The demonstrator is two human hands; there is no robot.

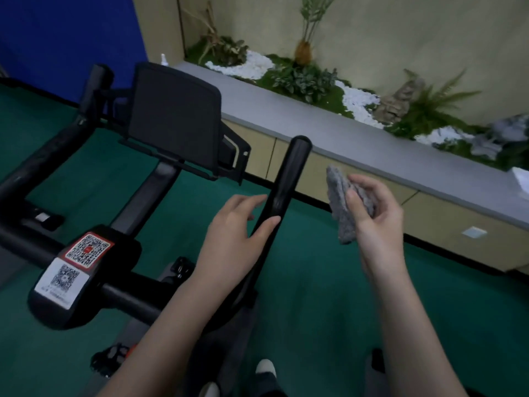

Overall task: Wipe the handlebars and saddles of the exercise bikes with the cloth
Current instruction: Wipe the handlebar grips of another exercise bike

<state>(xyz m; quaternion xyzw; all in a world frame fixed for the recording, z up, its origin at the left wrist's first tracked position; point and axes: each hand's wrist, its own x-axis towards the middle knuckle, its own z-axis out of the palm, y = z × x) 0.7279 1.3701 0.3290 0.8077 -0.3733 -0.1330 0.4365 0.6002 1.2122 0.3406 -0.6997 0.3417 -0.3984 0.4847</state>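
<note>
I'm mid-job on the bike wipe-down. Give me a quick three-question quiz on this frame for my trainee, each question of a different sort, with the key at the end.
1. Multiple choice: what does the right hand hold?
A) a spray bottle
B) a grey cloth
C) nothing

2. True or false: the grey cloth is pressed against the handlebar.

3. Short answer: which hand touches the handlebar?

Key
1. B.
2. False: the grey cloth is held clear of the handlebar, off to its right.
3. The left hand, with its thumb lying across the bar.
</note>
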